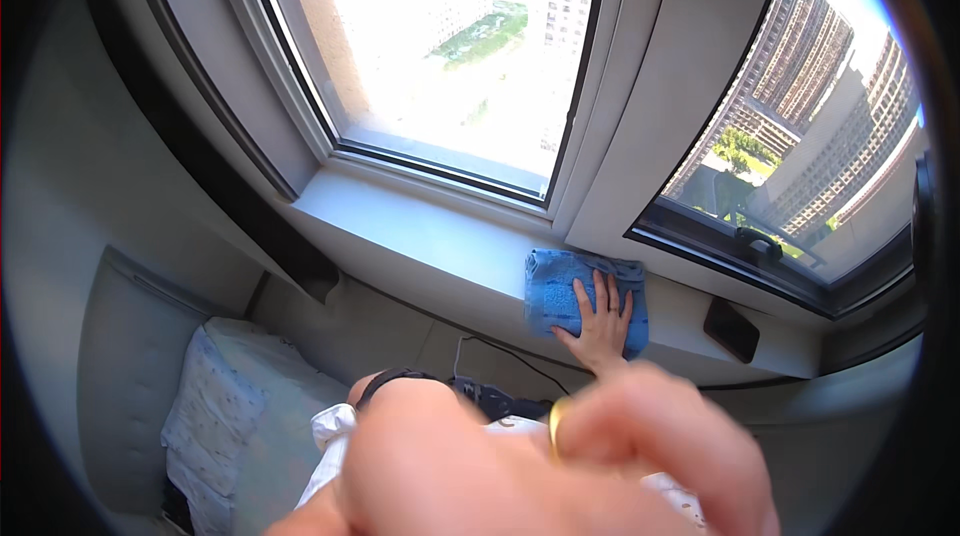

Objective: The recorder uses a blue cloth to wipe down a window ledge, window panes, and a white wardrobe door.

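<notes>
My right hand (602, 324) lies flat on a folded blue towel (552, 288), fingers spread and pointing toward the window. The towel rests on the white windowsill (420, 241), near its front edge. Close in front of the camera, my left hand (470, 466) looms large and blurred, with a gold-coloured ring (556, 428) on it. It covers most of my right forearm. Its fingers look bent, but blur hides whether they hold anything.
A dark phone (731, 330) lies on the sill to the towel's right. Behind stand a large window pane (450, 46) and a right-hand window with a black handle (760, 244). A patterned pillow (215, 426) is at lower left. A thin black cable (520, 356) runs below the sill.
</notes>
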The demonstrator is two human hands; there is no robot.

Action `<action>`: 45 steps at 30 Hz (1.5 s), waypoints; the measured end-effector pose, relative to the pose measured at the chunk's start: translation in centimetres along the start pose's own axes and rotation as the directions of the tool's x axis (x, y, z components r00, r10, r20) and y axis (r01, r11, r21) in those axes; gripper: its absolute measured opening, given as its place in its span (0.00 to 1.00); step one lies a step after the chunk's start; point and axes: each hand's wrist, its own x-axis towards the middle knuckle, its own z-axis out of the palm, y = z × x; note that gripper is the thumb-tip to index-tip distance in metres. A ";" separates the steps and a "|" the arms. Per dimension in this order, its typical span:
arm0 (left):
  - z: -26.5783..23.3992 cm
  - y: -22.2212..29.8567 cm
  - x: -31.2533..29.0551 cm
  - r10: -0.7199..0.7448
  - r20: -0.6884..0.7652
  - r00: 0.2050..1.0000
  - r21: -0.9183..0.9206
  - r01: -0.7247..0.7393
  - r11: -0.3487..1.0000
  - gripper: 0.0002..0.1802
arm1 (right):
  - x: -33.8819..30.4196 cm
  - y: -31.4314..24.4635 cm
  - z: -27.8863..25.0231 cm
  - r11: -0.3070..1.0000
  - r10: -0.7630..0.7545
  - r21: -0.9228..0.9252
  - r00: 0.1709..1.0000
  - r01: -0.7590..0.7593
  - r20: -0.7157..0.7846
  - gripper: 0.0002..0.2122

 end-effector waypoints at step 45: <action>-24.2 20.5 -12.2 -0.001 -0.771 0.637 0.374 0.454 0.808 0.30 | 22.9 -31.8 10.9 0.913 -0.395 0.217 0.879 0.345 0.267 0.39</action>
